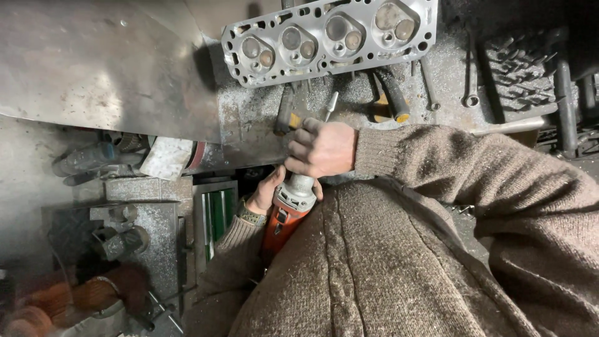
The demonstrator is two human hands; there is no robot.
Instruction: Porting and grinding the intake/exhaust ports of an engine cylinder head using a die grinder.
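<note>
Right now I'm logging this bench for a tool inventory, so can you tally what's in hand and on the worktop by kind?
Orange-bodied die grinder, gripped by left hand and right hand: 1
Cylinder head: 1
Combination wrench: 1
Black-handled tools below the head: 2
Total: 5

a grey aluminium cylinder head [329, 39] blocks the workbench's [249, 118] far edge. in front of it, black-handled tools [394, 97], a chrome spanner [471, 78] and a yellow-tipped screwdriver [285, 112] crowd the filings-strewn middle. the right hand [321, 148] and the orange-and-grey die grinder [290, 206] fill the near edge. bare room lies only on the tilted steel sheet [93, 56] at the far left corner.
</note>
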